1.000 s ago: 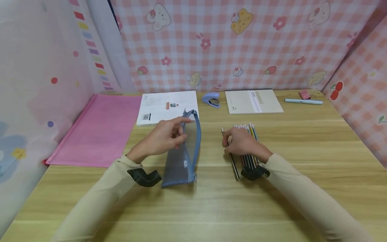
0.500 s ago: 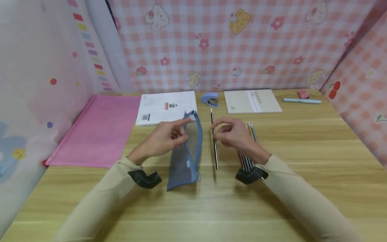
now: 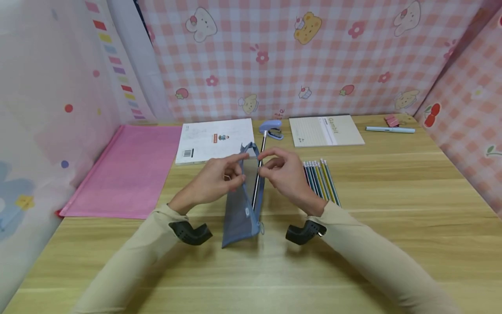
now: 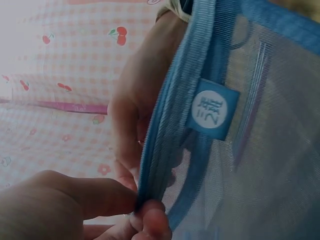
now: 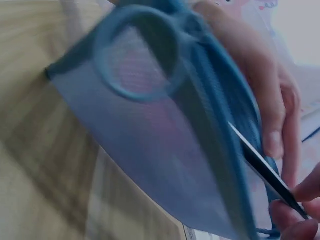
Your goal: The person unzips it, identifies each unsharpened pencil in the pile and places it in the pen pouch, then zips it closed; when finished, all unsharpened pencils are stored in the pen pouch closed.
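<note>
Nearest the viewer runs the wooden desk (image 3: 251,279), pale planks with two beige sleeves reaching in over its front edge. Just beyond, at the desk's middle, a blue mesh pencil case (image 3: 241,213) stands with its lower end on the wood and its open mouth raised. The left hand (image 3: 217,179) pinches the zip edge of that mouth between thumb and fingertips, holding it apart. The right hand (image 3: 284,174), fingers curled, pinches a dark pencil (image 3: 259,174) whose lower part has entered the case while its upper end sticks out toward the back. Just to the right of that hand a row of striped pencils (image 3: 319,179) lies side by side on the desk. Farther back sit a pink folder (image 3: 129,168) at the left, a white booklet (image 3: 215,139), a small blue stapler (image 3: 271,129), a cream notepad (image 3: 325,131), then a pale blue pen (image 3: 390,129) and a pink clip (image 3: 392,121) by the right corner. Pink checked cloth (image 3: 313,56) printed with bears, rabbits and flowers walls the desk at the back and right; a pale dotted sheet (image 3: 47,100) closes the left.
</note>
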### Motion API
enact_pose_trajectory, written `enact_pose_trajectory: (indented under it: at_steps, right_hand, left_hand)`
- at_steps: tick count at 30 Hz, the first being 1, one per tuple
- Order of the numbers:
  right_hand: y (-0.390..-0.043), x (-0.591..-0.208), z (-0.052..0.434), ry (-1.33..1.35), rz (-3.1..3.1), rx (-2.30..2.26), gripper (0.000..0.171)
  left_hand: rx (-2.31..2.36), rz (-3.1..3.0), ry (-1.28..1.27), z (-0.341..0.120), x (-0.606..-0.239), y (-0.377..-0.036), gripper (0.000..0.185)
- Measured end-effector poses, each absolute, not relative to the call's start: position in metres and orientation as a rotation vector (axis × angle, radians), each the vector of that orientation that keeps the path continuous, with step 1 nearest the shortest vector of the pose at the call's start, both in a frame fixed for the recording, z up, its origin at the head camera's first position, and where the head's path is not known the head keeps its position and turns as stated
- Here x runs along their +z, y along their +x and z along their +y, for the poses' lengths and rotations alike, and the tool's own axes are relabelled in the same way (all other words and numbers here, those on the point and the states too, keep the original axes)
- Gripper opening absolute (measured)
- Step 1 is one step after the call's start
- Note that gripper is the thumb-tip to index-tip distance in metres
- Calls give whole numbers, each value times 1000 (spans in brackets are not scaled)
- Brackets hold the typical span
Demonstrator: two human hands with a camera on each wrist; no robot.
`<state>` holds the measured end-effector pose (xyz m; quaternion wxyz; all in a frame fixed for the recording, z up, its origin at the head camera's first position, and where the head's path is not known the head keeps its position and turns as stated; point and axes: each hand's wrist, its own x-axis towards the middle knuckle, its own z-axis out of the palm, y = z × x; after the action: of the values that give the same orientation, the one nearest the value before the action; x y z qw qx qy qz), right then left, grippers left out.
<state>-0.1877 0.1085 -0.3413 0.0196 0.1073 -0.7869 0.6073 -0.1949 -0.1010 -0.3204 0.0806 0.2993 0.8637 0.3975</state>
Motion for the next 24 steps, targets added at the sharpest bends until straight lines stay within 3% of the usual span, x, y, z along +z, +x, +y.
enact_pose_trajectory:
  at_steps: [17, 24]
  right_hand:
    - [-177, -336, 92, 626, -2811, 1242, 22]
    - [-171, -335, 109, 632, -2695, 1202, 18]
  left_hand:
    - [1212, 2633, 936, -103, -321, -195, 58]
    - [1208, 2623, 913, -102, -322, -196, 57]
